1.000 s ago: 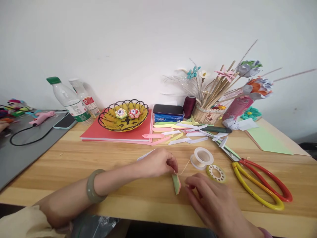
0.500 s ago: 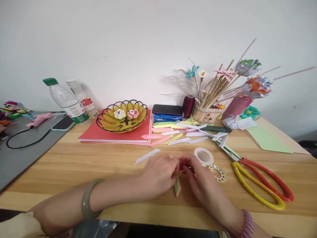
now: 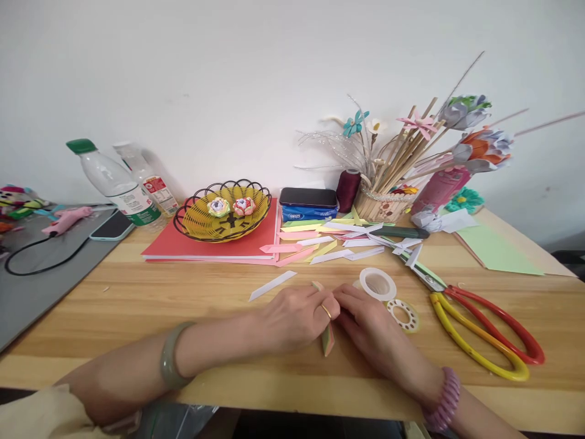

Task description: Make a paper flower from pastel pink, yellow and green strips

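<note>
My left hand (image 3: 297, 317) is closed around folded paper strips (image 3: 328, 341) in green and pink, whose ends poke out above and below the fingers. A gold ring is on one of its fingers. Pressed up against it, my right hand (image 3: 370, 320) is closed too, pinching at the same paper; its fingertips are partly hidden. A white paper strip (image 3: 273, 285) lies left of the hands. Just right of them are a white tape roll (image 3: 388, 286) and a smaller roll with a holed core (image 3: 414, 317).
Large scissors (image 3: 479, 329) with red and yellow handles lie at the right. Behind the hands are cut paper strips (image 3: 301, 248), a yellow basket (image 3: 196, 222) with two paper flowers on red paper, and a holder (image 3: 379, 204) of sticks. Bottles (image 3: 132, 198) stand at the left.
My hands have come together, the right fingers closing in against the left. The gap between them is gone, and the left hand has turned so its ring shows. The view shifted slightly.
</note>
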`<state>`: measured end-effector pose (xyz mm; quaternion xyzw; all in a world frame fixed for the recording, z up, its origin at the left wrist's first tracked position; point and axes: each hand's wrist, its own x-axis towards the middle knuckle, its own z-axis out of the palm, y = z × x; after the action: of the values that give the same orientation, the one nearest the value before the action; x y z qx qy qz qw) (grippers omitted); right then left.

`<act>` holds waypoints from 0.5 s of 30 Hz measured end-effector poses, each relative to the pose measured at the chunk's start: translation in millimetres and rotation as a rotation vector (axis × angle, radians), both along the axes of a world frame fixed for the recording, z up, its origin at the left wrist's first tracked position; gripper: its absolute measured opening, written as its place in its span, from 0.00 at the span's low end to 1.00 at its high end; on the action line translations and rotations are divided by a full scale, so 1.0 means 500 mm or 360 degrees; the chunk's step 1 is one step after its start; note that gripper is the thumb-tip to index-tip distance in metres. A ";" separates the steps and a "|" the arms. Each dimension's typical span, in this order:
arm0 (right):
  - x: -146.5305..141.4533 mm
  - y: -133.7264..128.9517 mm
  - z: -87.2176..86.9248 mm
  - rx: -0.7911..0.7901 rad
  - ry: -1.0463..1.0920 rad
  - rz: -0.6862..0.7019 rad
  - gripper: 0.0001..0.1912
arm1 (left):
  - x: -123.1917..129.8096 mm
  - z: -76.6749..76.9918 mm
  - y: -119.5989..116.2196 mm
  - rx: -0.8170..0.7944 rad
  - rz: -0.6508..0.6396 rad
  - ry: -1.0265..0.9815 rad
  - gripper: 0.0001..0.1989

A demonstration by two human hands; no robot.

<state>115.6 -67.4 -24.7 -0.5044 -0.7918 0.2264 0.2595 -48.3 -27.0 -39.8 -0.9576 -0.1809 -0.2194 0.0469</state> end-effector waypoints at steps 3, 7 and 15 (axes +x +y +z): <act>0.003 0.006 0.001 -0.0019 0.0001 0.0046 0.09 | -0.004 -0.006 0.009 -0.0165 -0.0001 0.0054 0.11; 0.007 0.009 0.005 -0.0024 0.0002 0.0094 0.08 | -0.011 -0.010 0.013 -0.0397 -0.0017 0.0052 0.10; 0.007 0.002 0.008 0.0054 -0.0055 0.0086 0.09 | -0.013 -0.005 0.008 -0.0661 -0.0007 -0.0047 0.07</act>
<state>119.3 -66.3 -20.6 -0.4821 -0.8133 0.2112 0.2482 -54.9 -22.8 -42.3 -0.9438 -0.2209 -0.1915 -0.1545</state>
